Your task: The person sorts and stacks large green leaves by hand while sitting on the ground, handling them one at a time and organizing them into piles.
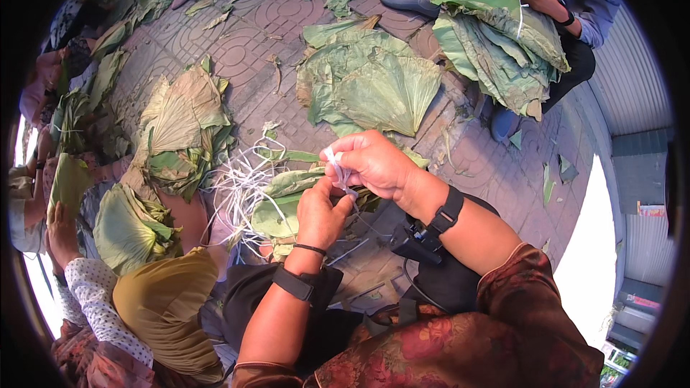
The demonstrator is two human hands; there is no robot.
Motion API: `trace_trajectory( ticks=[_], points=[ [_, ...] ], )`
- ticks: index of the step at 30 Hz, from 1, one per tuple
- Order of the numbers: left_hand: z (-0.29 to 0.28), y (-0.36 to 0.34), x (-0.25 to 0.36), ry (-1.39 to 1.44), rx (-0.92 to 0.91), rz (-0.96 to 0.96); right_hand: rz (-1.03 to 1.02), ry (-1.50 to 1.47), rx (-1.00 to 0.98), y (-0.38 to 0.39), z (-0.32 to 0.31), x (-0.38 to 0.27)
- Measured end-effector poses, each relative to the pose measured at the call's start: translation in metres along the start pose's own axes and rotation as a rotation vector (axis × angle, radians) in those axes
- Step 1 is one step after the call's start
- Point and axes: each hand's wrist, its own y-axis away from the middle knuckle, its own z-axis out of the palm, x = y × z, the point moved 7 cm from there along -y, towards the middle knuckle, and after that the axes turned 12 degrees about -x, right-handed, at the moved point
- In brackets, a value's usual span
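My left hand (316, 213) and my right hand (377, 165) come close together in front of me, both with fingers pinched. Between them runs a strand of white plastic string (342, 171), bunched in loops at the fingertips. A loose tangle of the same white string (241, 190) lies just left of my hands. Folded green leaves (277, 214) sit beside and partly behind my left hand, which hides some of them. Wristbands circle both of my wrists, and a small black device (417, 243) is by my right forearm.
A spread stack of large dried leaves (374, 75) lies ahead on the patterned paving (248, 50). Another leaf pile (183, 118) is to the left. At upper right, a person holds a big leaf bundle (503, 43) with white string. Close on my left, others handle leaves (133, 230).
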Motion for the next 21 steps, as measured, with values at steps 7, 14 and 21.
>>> trace_trajectory(
  ticks=[7, 14, 21],
  points=[
    [0.017, -0.008, -0.008, 0.711, -0.128, -0.058, -0.020, 0.087, 0.076, 0.003, -0.008, -0.001],
    [0.008, -0.004, 0.003, 0.742, -0.119, -0.051, -0.059, 0.717, -0.034, 0.001, -0.009, -0.024],
    [0.008, 0.002, 0.012, 0.766, -0.158, -0.010, -0.027, 0.865, -0.083, 0.001, 0.004, -0.020]
  ],
)
